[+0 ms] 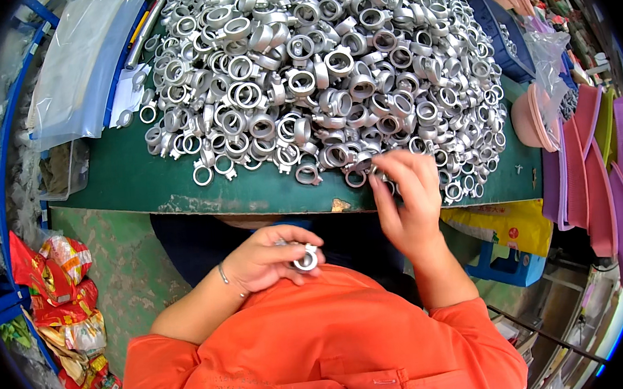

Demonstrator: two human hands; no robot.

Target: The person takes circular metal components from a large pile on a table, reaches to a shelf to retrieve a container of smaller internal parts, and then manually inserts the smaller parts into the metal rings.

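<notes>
My left hand (264,260) is close to my body, its fingers and thumb closed around a silver metal ring fitting (306,259) whose round opening faces up. Over the near edge of the green table (124,181), my right hand (413,202) reaches to a big pile of similar silver ring fittings (303,85). Its thumb and forefinger are drawn together in a pinch at the pile's front. A bit of metal shows by the fingertips, but what they grip is too hidden to name.
Clear plastic sheets (82,73) lie at the far left. A blue bin (497,37) and pink tub (532,118) stand at the right, beside purple and pink plastic trays (591,172). Red and yellow packages (62,280) sit low at left; a yellow bag (508,224) is below the table.
</notes>
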